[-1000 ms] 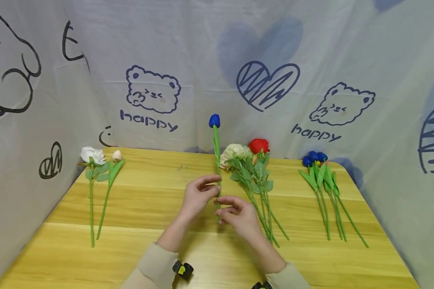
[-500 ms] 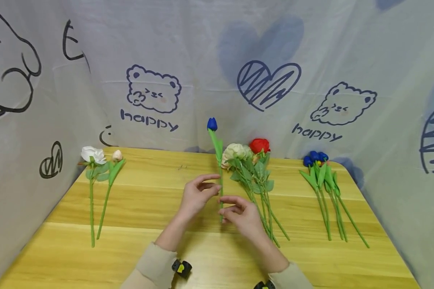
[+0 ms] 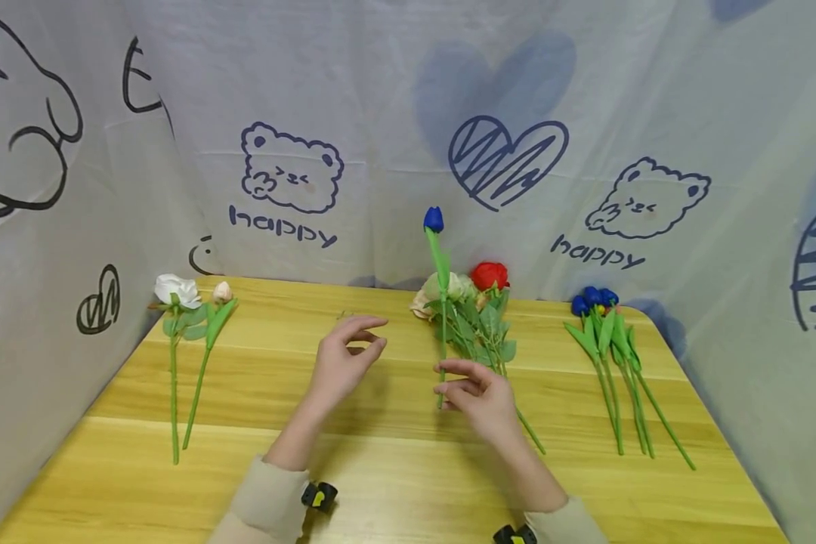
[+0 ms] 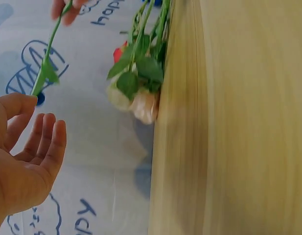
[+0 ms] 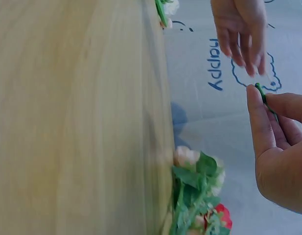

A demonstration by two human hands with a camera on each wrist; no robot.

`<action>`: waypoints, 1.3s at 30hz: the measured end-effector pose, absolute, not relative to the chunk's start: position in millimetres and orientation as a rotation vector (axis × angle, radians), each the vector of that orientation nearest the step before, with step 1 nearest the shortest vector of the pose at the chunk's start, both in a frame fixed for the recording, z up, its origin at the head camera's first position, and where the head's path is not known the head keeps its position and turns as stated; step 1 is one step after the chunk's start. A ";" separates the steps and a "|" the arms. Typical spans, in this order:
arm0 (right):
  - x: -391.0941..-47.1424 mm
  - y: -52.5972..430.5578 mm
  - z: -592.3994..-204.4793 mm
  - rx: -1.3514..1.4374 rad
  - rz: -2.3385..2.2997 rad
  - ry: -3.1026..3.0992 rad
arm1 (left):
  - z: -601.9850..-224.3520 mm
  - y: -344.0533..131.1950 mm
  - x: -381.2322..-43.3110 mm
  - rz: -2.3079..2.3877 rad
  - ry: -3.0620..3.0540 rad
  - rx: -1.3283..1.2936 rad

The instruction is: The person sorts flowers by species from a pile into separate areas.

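Right hand (image 3: 479,397) pinches the blue tulip (image 3: 434,220) stem; left hand (image 3: 343,359) hangs loose. Weak grip could drop it.

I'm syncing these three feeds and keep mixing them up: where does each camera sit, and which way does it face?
Head: worn on the head, facing forward and down at the wooden table; shows both forearms, the left hand and the right hand pinching the blue tulip.
Left wrist: on the left wrist, facing along the open palm toward the rose bunch.
Right wrist: on the right wrist, facing along the fingers pinching the green stem.
Shared: both wrist views show the rose bunch at the table edge.
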State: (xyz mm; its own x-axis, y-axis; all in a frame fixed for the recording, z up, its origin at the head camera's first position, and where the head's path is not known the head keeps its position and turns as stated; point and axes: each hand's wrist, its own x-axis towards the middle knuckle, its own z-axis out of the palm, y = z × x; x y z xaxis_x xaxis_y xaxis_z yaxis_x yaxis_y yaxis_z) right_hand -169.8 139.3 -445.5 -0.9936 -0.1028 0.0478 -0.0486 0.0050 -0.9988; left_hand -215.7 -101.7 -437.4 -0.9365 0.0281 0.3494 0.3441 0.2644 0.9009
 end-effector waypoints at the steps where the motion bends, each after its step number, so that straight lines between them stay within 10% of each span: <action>1: -169.3 142.3 -444.1 -0.154 -2.183 2.202 | -437.3 -106.5 -215.2 -1.715 -2.285 -0.338; 39: -150.2 353.1 -461.6 0.381 -1.932 2.453 | -449.8 -330.9 -188.5 -1.073 -2.744 -0.091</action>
